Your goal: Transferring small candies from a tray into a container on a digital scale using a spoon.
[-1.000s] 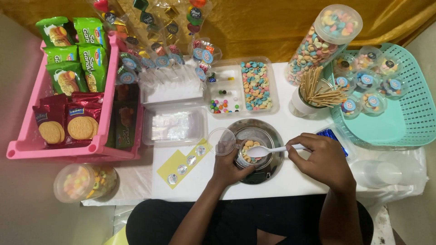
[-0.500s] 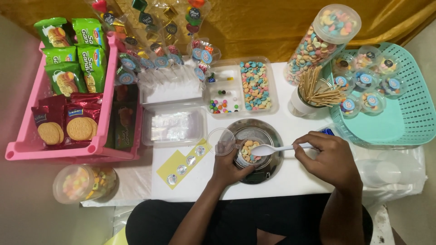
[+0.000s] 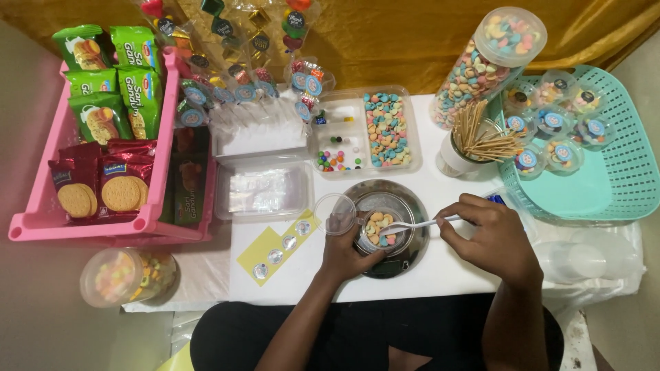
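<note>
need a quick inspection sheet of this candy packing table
surface: white table, crowded at the back
job's things: small clear cup part filled with pastel candies, on a round metal scale; white spoon over it
clutter: pink rack of biscuit packs, divided candy tray, tall candy jar, stick holder, teal basket of filled cups, sticker strip
hands: left hand steadies the cup; right hand has a grip on the spoon
cables: nothing seen
surroundings: yellow cloth behind
</note>
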